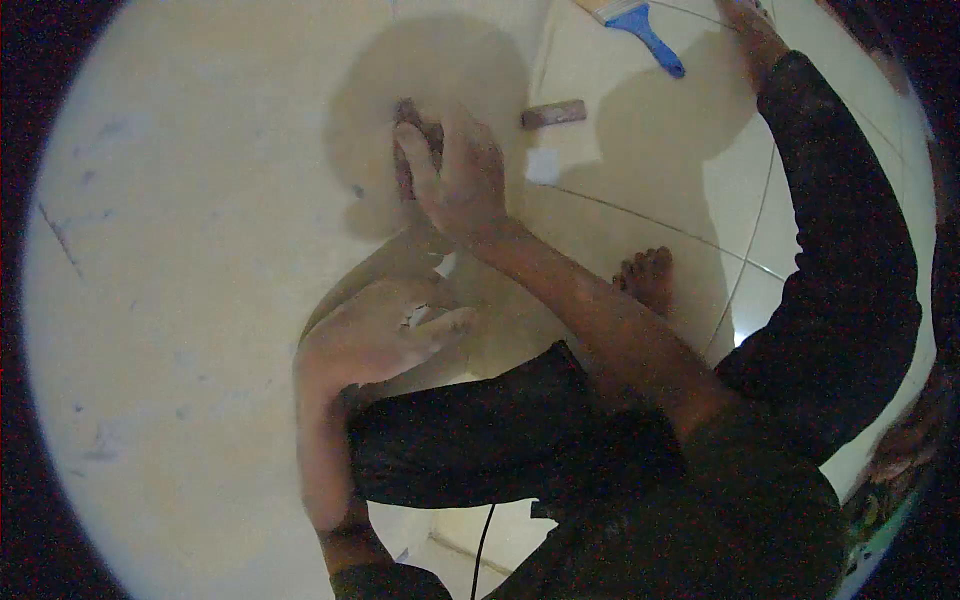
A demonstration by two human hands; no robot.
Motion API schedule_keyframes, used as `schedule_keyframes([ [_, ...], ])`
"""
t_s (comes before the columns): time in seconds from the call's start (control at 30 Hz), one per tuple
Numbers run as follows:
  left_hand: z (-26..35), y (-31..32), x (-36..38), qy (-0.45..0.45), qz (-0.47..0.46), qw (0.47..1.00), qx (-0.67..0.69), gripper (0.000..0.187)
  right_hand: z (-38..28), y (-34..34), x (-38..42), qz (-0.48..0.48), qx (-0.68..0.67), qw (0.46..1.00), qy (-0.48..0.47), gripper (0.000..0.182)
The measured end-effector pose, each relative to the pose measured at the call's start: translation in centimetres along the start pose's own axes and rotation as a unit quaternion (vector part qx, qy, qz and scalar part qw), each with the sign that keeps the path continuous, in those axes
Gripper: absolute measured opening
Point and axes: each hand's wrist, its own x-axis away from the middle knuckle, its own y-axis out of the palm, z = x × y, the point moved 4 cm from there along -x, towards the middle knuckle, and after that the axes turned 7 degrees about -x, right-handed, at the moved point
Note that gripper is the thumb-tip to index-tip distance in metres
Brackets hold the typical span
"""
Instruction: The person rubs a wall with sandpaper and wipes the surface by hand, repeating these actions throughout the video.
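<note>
Brown block (404,178): the right hand (465,182) grips it against the pale wall (200,290). It looks like rubbing, which calls for a flat, steady push. Just below, the left hand (380,322) curls; I can't tell if it holds anything.

Matt, smudged wall (200,270), glossy floor tiles (740,225), matt cloth trousers (450,435)

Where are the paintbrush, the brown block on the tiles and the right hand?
Paintbrush (640,28): head view, on its blue handle.
Brown block (555,114): head view, on its middle.
Right hand (468,180): head view, on its back.
</note>
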Motion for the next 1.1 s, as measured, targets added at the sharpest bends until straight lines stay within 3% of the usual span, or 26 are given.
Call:
schedule_keyframes([
  [0.13,0.6,-0.7,-1.4,0.015,-0.002,0.999,0.037,0.046,2.1,-0.5,2.4,0.044,-0.083,0.99,-0.104,0.024],
  [0.2,0.9,-1.7,-2.2,0.027,0.002,0.999,0.029,0.046,1.8,-0.7,-0.8,0.008,-0.068,0.997,-0.02,0.023],
  [0.23,3.5,-3.1,0.3,0.027,-0.001,0.999,0.038,0.046,-1.7,-2.7,-2.2,-0.022,-0.059,0.998,0.03,0.023],
  [0.33,3.5,-4.0,1.2,0.043,0.03,0.998,0.022,0.046,-3.8,-3.6,-4.0,0.061,0.016,0.996,-0.065,0.021],
  [0.43,4.8,-5.1,1.2,0.02,0.026,0.999,-0.009,0.047,-0.1,-2.3,0.0,0.017,-0.111,0.985,-0.128,0.018],
  [0.57,2.5,-2.9,-0.1,0.038,-0.003,0.999,-0.018,0.046,-3.1,-3.2,-1.9,0.036,-0.075,0.992,-0.092,0.016],
  [0.63,1.6,-3.5,-0.1,0.057,0.023,0.998,0.012,0.046,-3.3,-2.5,-4.5,0.039,-0.048,0.989,-0.137,0.017],
  [0.73,2.6,-5.1,0.0,0.078,0.071,0.991,-0.08,0.045,-0.1,-2.5,-2.4,0.01,-0.03,0.99,-0.14,0.017],
  [0.83,2.3,-3.9,1.0,0.098,0.125,0.985,-0.071,0.046,-1.4,-2.3,-2.0,0.035,-0.058,0.991,-0.113,0.015],
  [0.93,2.5,-4.5,0.8,0.027,0.02,0.999,-0.014,0.047,-4.0,-2.8,-5.0,0.04,-0.021,0.984,-0.173,0.018],
  [1.03,2.1,-5.2,-0.4,0.033,0.061,0.996,-0.055,0.045,-0.9,-2.4,-4.2,0.026,-0.035,0.959,-0.281,0.019],
  [1.1,3.4,-5.2,0.8,0.089,0.098,0.989,-0.065,0.042,-0.6,-3.2,-3.0,0.014,-0.044,0.978,-0.204,0.02],
])
